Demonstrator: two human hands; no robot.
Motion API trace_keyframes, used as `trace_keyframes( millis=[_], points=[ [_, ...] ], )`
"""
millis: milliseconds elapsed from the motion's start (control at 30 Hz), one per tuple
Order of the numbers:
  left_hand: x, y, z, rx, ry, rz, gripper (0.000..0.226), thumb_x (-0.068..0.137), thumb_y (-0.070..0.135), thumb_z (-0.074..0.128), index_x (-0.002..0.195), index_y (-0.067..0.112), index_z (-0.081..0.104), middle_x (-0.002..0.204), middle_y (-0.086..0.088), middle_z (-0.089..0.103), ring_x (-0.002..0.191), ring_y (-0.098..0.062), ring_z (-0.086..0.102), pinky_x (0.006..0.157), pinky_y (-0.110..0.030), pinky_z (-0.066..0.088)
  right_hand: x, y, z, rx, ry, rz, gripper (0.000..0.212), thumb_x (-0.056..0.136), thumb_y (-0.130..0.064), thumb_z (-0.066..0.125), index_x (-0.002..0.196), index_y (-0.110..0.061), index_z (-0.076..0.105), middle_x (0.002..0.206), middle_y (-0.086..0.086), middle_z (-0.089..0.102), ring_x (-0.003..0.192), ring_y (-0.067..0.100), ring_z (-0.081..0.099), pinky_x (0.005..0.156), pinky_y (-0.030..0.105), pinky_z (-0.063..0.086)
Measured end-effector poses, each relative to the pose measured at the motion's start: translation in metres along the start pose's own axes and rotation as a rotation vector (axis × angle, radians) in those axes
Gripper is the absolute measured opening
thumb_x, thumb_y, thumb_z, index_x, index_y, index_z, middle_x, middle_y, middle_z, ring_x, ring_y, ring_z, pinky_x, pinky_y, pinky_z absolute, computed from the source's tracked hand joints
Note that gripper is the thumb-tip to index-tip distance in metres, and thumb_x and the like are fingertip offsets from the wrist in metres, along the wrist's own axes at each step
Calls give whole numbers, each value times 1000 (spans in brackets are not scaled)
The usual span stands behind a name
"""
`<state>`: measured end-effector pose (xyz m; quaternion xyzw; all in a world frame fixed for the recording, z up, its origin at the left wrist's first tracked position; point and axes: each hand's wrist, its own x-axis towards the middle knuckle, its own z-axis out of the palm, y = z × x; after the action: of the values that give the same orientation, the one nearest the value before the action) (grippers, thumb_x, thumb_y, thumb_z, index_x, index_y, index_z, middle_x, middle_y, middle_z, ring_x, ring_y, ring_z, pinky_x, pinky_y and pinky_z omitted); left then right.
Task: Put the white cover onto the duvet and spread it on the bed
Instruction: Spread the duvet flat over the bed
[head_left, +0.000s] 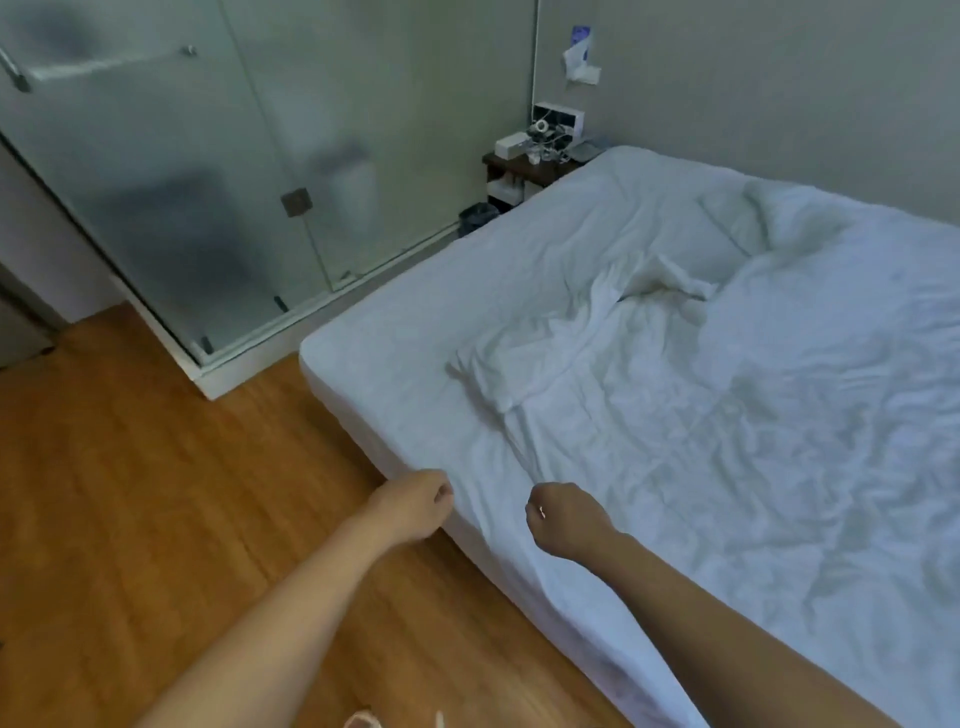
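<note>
Duvet (701, 415), white, w/ its white cover (524, 379) rumpled, lies across the bed (363, 374); it fills most of the mattress top from centre to right edge of view. A bunched corner of fabric sticks out toward the left side of the bed, mid-depth, and a creamier fold sits farther back near centre. Can't tell where cover ends and duvet begins.

Both hands are at the near-left edge of the bed. Left hand (410, 504) has fingers curled into a fist right at the mattress corner line, over the floor/bed boundary; looks like it pinches the fabric edge but can't tell for sure. Right hand (563, 517) also curled, knuckles up, over the bed surface just right of the left hand; whether it grips cloth can't be told either. The bunched corner lies beyond both hands, apart from them.

Edges & room: wood floor (130, 493) runs open along the bed's left side. Frosted glass partition (208, 182) stands far left, its base close to the bed's far-left corner. Dark nightstand (524, 166) w/ clutter sits at the far end, a small bin (478, 218) beside it. Grey wall (779, 104) runs behind the bed.
</note>
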<state>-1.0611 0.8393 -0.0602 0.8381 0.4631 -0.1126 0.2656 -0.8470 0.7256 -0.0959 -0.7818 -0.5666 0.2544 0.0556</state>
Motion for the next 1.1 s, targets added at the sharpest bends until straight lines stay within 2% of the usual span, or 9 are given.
trace_keyframes(
  millis=[67,233,367,633,767,833,933,1000,1100],
  points=[
    [43,-22,-22,50,-44,83,19,104,33,43,107,25,59,102,7,64,89,-14,60,67,-26,47,35,-17,3,27,25,71,30,102,-29,45,99,-7,64,92,8,69,83,28,66,69,36,54],
    [150,-77,-69,122,-115,278,27,104,32,43,122,24,62,117,5,66,101,-17,63,90,-39,56,122,-56,19,85,87,264,27,101,-29,46,100,-10,64,92,7,67,81,28,66,70,36,56],
    [217,-109,-105,149,-167,432,33,103,32,45,131,22,59,130,3,64,112,-18,61,95,-37,53,176,-84,24,148,113,434,30,103,-29,45,119,-10,62,111,10,68,95,30,66,81,41,57],
    [344,-137,-145,318,-337,567,34,102,35,47,132,22,58,137,2,60,118,-20,59,98,-37,50,281,-88,27,278,130,697,64,101,-34,49,155,-17,20,128,19,52,112,41,58,91,46,51],
    [402,-154,-146,369,-375,600,32,102,34,46,130,23,59,135,4,61,118,-18,59,98,-37,49,347,-52,23,705,357,951,102,87,-56,70,155,-7,13,142,21,47,128,43,51,106,50,45],
    [434,-166,-150,378,-395,579,33,103,34,46,131,24,59,136,4,61,119,-18,59,99,-37,49,382,-42,19,891,448,1032,98,81,-52,78,148,-7,23,139,17,52,127,40,53,103,48,48],
    [475,-170,-169,253,-390,524,34,104,36,48,133,22,58,136,1,61,118,-19,59,97,-34,48,427,-67,9,850,488,936,78,87,-24,68,154,-10,29,136,17,59,124,38,57,101,41,48],
    [496,-159,-182,58,-347,442,44,103,48,48,138,22,54,137,0,60,119,-19,58,97,-35,47,458,-105,-1,753,457,741,77,84,-23,60,156,-14,35,136,16,62,122,37,59,99,39,46],
    [518,-127,-200,-319,-490,125,71,91,78,41,142,29,47,134,6,59,117,-16,58,96,-40,49,505,-157,-18,765,530,571,65,84,-17,62,147,-13,46,125,11,67,113,31,63,95,38,50]
  ],
)
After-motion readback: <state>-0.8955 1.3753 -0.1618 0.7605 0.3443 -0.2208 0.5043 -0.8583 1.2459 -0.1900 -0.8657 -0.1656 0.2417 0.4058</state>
